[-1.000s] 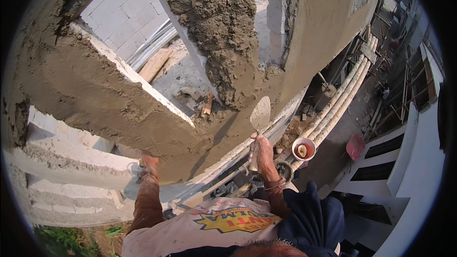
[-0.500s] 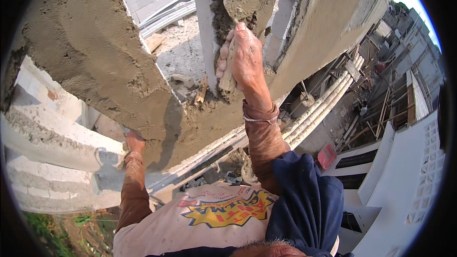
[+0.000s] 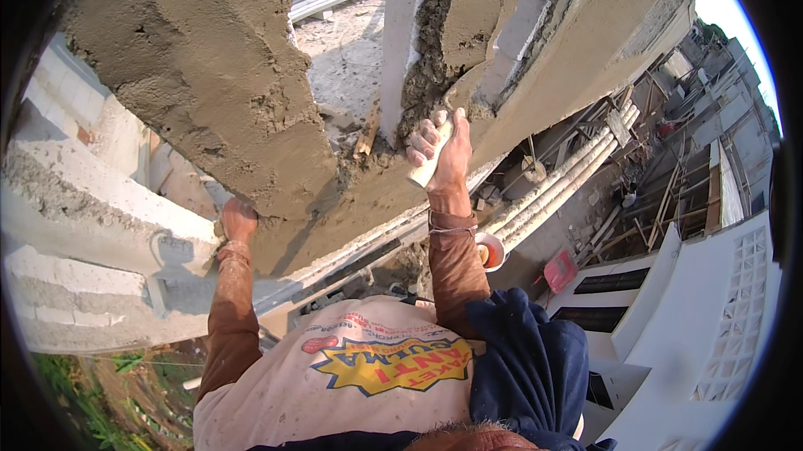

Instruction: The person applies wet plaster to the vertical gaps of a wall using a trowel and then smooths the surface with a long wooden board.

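Note:
My right hand (image 3: 452,154) is closed round the pale handle of a trowel (image 3: 425,172). Its blade, smeared with mortar and hard to tell from the wall, lies against the foot of a narrow pillar (image 3: 473,12). Wet grey mortar covers part of that pillar, and its left edge is rough. To the left, my left hand (image 3: 239,220) grips the lower edge of a broad plastered wall section (image 3: 196,100); its fingertips are hidden. A plastered band joins the wall section and the pillar between my hands.
Beside my right forearm is a white bucket (image 3: 492,252) with something reddish inside. Long pale poles (image 3: 556,188) run off to the right, near a red plastic piece (image 3: 561,271). A wood scrap (image 3: 366,132) sits in the opening. Concrete beams (image 3: 100,225) lie left; ground shows far below.
My right hand has drawn the trowel down the pillar toward me, to its foot. The left hand keeps its grip on the wall edge. The white bucket has come into sight.

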`<action>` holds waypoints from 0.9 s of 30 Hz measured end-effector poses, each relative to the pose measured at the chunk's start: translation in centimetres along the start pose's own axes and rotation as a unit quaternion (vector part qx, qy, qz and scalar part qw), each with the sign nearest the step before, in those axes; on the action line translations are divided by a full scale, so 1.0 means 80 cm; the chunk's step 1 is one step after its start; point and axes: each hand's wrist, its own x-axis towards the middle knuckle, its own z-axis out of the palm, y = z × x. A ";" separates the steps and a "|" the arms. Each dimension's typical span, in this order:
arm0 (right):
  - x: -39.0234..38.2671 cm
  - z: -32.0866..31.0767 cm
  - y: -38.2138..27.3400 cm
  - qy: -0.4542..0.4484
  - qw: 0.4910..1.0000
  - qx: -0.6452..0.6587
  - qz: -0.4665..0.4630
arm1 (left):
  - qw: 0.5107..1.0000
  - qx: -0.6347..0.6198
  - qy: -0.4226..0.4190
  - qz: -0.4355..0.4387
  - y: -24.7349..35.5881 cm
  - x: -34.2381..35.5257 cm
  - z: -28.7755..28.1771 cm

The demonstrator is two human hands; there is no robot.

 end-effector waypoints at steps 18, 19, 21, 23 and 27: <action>-0.016 0.116 0.052 0.010 0.970 -0.211 -0.120 | 0.986 -0.029 0.054 0.154 -0.017 0.005 -0.018; -0.021 0.097 0.059 0.054 0.981 -0.147 -0.110 | 0.983 -0.048 0.066 0.164 -0.002 0.004 -0.011; -0.011 0.072 0.070 0.104 0.990 -0.015 -0.093 | 0.988 -0.026 -0.013 0.149 0.008 0.008 -0.013; 0.006 0.074 0.069 0.101 0.990 0.017 -0.101 | 0.989 -0.028 -0.045 0.137 0.006 0.016 0.000; 0.025 0.165 0.071 -0.058 0.970 -0.145 -0.185 | 0.986 -0.075 0.006 0.146 -0.028 0.001 -0.003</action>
